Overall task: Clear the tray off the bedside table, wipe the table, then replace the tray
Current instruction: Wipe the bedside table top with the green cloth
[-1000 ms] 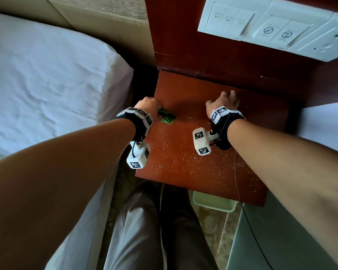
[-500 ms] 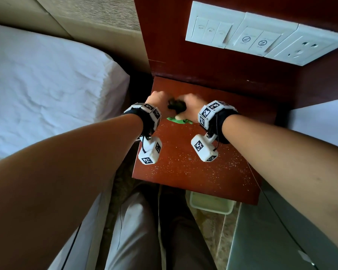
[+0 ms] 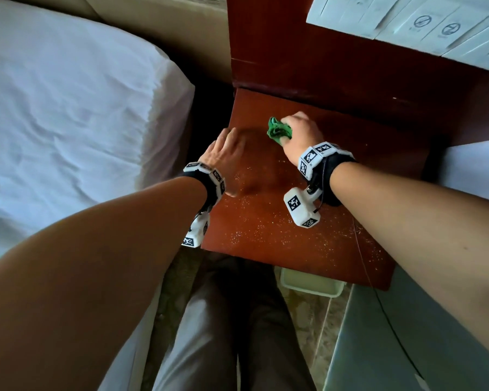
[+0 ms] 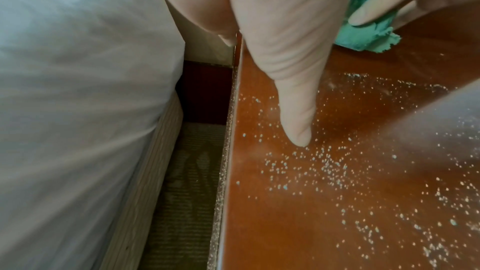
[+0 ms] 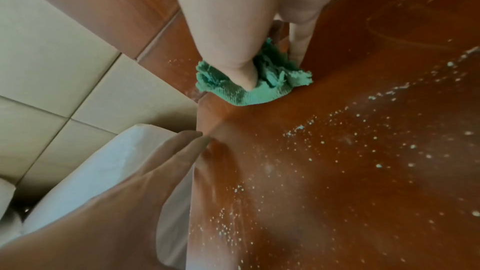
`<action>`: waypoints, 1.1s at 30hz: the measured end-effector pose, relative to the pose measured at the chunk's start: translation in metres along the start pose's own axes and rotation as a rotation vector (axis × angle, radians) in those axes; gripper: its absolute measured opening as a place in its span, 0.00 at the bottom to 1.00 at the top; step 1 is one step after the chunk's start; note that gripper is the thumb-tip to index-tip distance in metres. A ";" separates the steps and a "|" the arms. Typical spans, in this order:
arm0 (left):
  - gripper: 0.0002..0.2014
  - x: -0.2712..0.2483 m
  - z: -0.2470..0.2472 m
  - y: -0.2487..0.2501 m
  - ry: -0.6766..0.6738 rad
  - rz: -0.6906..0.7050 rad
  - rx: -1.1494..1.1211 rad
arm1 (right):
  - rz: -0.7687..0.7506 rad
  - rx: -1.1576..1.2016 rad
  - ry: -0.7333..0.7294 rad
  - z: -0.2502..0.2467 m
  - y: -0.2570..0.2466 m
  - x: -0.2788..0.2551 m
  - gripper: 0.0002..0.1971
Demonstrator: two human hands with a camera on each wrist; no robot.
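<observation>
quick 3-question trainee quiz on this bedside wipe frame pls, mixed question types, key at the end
1. True or false: the right hand grips the green cloth on the bedside table.
2. Multiple choice: the left hand is A) holding the cloth, B) open, with straight fingers near the table's left edge, C) lifting a tray.
3. Fill in: the pale specks lie mostly on the ____ half of the tabletop, near or far from the person.

Key: 1 true; 2 B; 3 near.
</observation>
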State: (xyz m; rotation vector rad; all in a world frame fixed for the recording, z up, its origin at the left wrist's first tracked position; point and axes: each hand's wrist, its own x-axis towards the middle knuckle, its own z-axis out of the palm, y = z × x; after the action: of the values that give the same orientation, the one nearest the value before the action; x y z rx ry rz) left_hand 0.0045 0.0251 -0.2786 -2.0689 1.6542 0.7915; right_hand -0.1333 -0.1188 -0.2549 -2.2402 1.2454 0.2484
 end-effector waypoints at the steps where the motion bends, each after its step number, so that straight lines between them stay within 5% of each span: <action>1: 0.73 0.000 0.002 0.000 -0.006 -0.002 0.010 | -0.002 0.002 0.002 0.003 -0.003 0.002 0.19; 9: 0.74 -0.005 0.005 -0.005 -0.021 0.022 0.033 | -0.069 -0.010 -0.018 0.023 -0.019 -0.006 0.21; 17: 0.74 -0.008 0.000 -0.002 -0.059 0.015 0.010 | -0.270 -0.047 -0.211 0.045 -0.023 -0.053 0.19; 22: 0.73 -0.011 -0.005 0.001 -0.056 0.026 0.046 | -0.186 0.023 -0.332 0.048 -0.011 -0.070 0.14; 26: 0.74 -0.010 -0.006 0.003 -0.057 0.012 0.062 | -0.044 0.139 -0.050 0.028 0.003 -0.054 0.10; 28: 0.73 -0.010 -0.008 0.005 -0.066 0.016 0.070 | 0.052 0.118 0.063 0.014 0.012 -0.040 0.17; 33: 0.76 -0.008 -0.006 0.004 -0.056 0.014 0.070 | 0.218 0.045 0.148 -0.001 0.029 -0.012 0.25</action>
State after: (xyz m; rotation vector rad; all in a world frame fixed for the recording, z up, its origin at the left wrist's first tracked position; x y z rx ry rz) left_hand 0.0005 0.0262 -0.2686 -1.9723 1.6443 0.7775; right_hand -0.1645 -0.1227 -0.2602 -2.1168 1.5612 0.1365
